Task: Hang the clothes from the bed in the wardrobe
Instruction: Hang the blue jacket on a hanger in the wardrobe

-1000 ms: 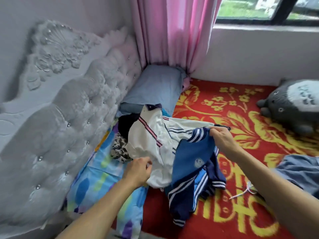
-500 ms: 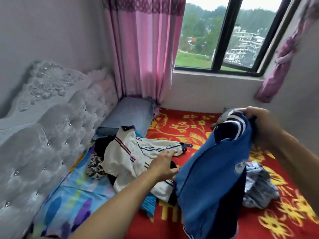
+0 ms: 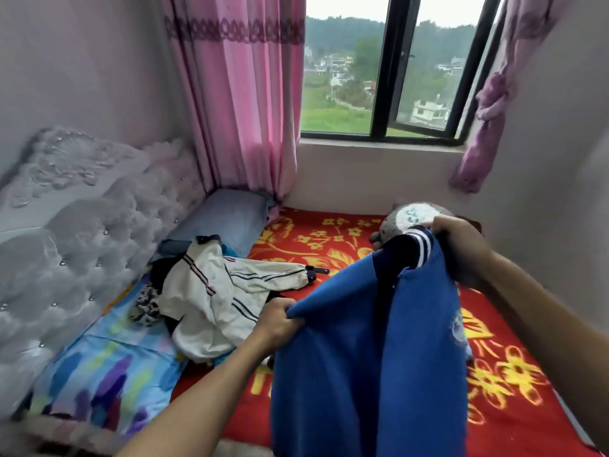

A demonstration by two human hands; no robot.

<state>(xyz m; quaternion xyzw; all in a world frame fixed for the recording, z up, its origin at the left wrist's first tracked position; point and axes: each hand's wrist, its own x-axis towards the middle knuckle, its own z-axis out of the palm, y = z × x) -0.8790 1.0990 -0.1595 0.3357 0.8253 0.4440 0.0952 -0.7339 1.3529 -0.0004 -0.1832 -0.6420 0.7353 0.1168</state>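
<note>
Two hands on one blue jacket, held above the red blanket at 5 o'clock. Left hand fists its edge; right hand clutches the striped collar at 3 o'clock. White jacket heaped at 8 o'clock.

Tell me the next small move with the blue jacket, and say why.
Probably slide the left hand up toward the striped collar. The right hand grips the blue jacket there, while the left grips a lower edge, so it hangs skewed. Held level at the shoulders, it should be easier to hang.
</note>
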